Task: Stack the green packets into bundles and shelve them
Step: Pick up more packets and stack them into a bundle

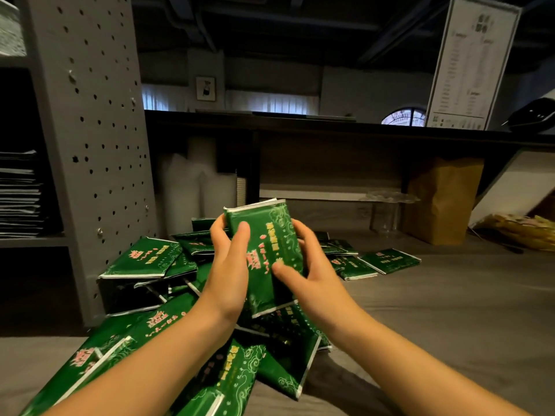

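Observation:
I hold a small bundle of green packets (267,235) upright in the middle of the head view, its white top edges showing. My left hand (229,265) grips its left side with the thumb laid across the front. My right hand (306,268) grips the right side, thumb on the front too. Below and behind the hands, several loose green packets (141,259) lie in a heap on the grey floor (435,310). Two more packets (390,261) lie flat to the right. A grey perforated shelf unit (90,130) stands at the left.
Stacked flat grey sheets (18,193) fill one shelf at the left. A dark counter (330,127) runs across the back, with a brown paper bag (441,202), a clear glass stand (387,211) and white rolls (192,187) under it. Yellow items (522,229) lie far right.

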`<move>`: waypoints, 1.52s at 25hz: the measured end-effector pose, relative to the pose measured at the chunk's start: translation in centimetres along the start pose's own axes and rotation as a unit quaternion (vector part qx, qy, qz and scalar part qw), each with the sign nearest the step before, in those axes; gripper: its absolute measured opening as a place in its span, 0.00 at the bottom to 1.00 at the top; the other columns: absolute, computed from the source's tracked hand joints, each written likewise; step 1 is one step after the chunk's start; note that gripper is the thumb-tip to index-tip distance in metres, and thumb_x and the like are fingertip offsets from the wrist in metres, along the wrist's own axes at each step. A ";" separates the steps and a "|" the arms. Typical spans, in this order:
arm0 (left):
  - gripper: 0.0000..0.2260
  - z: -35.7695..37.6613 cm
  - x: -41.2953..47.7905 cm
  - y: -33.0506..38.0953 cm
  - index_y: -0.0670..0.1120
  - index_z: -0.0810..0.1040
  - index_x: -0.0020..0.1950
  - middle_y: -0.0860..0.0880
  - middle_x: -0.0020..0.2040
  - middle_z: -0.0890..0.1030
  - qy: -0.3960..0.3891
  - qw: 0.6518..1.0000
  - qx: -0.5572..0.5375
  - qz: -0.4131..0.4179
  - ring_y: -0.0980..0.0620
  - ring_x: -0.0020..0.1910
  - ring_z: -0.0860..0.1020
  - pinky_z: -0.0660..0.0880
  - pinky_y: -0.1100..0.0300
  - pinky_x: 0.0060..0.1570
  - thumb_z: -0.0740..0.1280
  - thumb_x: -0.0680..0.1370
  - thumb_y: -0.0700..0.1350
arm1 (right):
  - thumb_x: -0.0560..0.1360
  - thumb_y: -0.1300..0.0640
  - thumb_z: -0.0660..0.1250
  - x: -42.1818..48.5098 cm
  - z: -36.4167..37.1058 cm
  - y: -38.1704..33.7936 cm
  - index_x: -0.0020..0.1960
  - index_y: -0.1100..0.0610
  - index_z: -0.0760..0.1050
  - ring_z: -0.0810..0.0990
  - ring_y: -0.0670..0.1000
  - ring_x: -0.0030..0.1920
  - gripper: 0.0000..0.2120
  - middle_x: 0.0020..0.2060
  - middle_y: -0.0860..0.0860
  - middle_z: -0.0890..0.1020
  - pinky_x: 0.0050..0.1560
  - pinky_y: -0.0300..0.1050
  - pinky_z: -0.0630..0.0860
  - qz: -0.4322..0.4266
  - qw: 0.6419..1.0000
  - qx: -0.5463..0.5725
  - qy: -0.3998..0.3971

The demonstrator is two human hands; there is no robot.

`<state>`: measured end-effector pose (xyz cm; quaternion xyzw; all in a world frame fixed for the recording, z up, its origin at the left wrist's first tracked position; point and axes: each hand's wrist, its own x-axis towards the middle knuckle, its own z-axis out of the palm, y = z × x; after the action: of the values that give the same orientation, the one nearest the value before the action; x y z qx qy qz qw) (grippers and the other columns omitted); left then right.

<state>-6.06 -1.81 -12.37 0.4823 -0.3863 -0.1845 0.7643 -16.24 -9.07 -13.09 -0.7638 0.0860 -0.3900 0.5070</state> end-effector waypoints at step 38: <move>0.19 -1.2 1.0 0.2 0.58 0.63 0.63 0.53 0.51 0.79 0.021 0.993 0.113 -0.038 0.53 0.46 0.80 0.78 0.55 0.41 0.62 0.79 0.37 | 0.79 0.58 0.61 1.9 -4.6 -0.4 0.50 0.55 0.78 0.84 0.48 0.35 0.07 0.38 0.51 0.85 0.36 0.41 0.81 0.136 0.979 0.125 0.082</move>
<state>-4.52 -1.63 -12.05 0.5836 -0.3703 -0.1580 0.7052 -18.20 -13.19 -10.96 -0.6408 0.1810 -0.3859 0.6385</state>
